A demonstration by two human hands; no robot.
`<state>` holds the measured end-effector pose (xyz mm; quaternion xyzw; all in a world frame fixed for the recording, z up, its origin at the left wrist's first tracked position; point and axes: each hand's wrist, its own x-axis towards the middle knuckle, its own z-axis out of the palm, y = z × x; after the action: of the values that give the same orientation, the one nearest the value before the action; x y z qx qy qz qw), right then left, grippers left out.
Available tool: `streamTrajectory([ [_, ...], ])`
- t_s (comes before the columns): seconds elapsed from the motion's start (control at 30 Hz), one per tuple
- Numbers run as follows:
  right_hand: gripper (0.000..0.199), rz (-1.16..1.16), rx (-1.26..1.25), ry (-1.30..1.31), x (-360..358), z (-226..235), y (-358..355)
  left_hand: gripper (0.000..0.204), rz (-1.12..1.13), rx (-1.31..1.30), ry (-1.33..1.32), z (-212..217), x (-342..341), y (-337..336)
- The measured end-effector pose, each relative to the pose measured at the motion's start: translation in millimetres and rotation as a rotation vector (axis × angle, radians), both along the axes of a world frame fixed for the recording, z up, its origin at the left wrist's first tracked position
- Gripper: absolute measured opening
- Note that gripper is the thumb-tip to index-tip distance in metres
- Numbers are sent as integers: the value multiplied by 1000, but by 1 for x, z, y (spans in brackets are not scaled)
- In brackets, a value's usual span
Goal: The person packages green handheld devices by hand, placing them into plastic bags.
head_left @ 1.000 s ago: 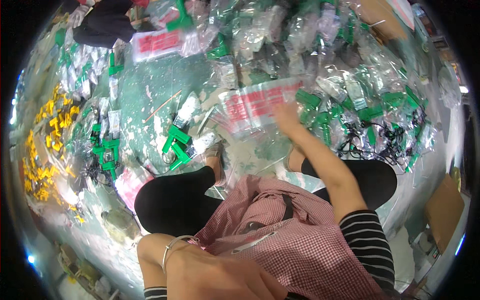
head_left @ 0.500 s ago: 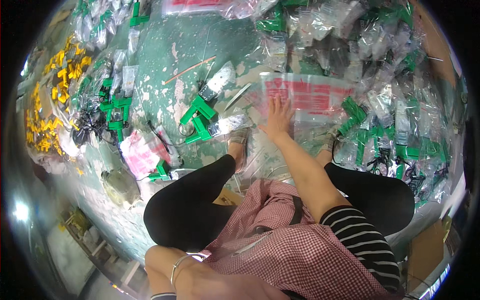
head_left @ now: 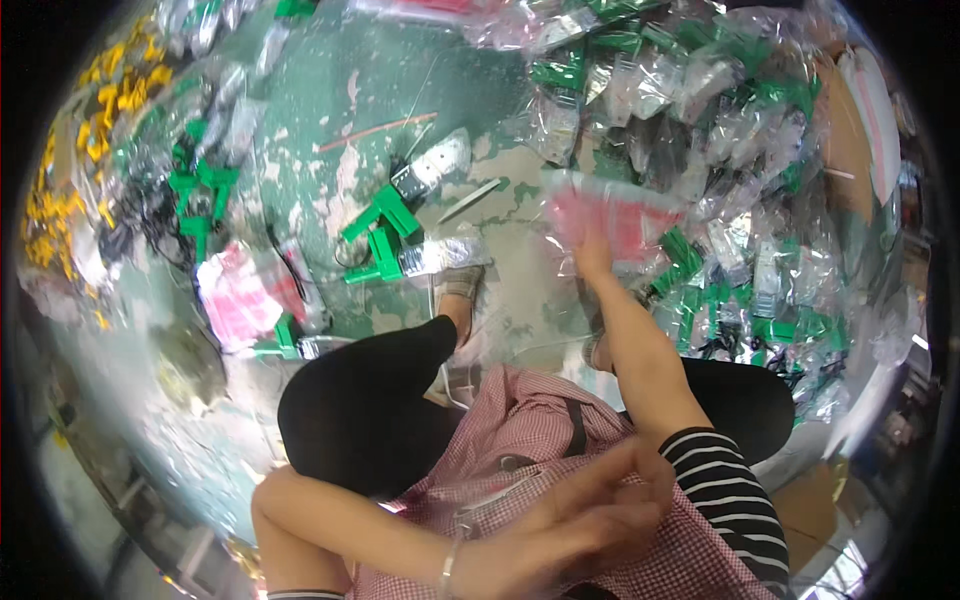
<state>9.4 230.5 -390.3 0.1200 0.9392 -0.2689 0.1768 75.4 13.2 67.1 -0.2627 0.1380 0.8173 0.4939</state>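
My right hand [head_left: 594,250] reaches forward over the floor beyond my right foot and grips a clear plastic bag [head_left: 632,222] with red print. Both bag and fingertips are smeared by motion, and the bag partly hides the fingers. Across my lap, in front of the checked apron [head_left: 520,400], my left hand [head_left: 590,515] is raised with loosely bent fingers apart. Nothing shows in it, though it is blurred. Close to the right hand lies a green tool-shaped piece [head_left: 682,258]. Two more green pieces [head_left: 385,212] with bagged ends rest on the floor left of centre.
Many bagged green parts [head_left: 690,90] are heaped at the far right, and more [head_left: 205,190] lie at the left. Yellow pieces [head_left: 110,90] pile along the far left. A pink-and-white bag [head_left: 240,295] and a thin stick [head_left: 375,131] lie on the worn green floor [head_left: 310,90].
My right hand was spread flat on the red-printed bag; now the bag is smeared and bunched at its fingers. My left hand has moved up and right across my lap. The view has shifted slightly.
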Motion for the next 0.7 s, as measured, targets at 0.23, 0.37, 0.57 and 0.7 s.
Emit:
streamTrajectory([
  [0.23,38,-690,-793,-88,20,6,-81,20,-72,150,137,-6,13,3],
  [0.37,30,-593,-614,-17,0,16,-117,17,-58,125,186,-11,9,8],
  [0.57,29,-768,-390,102,35,6,-30,16,-74,131,382,-38,2,20],
  [0.7,18,-735,-569,157,8,127,-32,18,-48,-166,419,-49,-24,26],
])
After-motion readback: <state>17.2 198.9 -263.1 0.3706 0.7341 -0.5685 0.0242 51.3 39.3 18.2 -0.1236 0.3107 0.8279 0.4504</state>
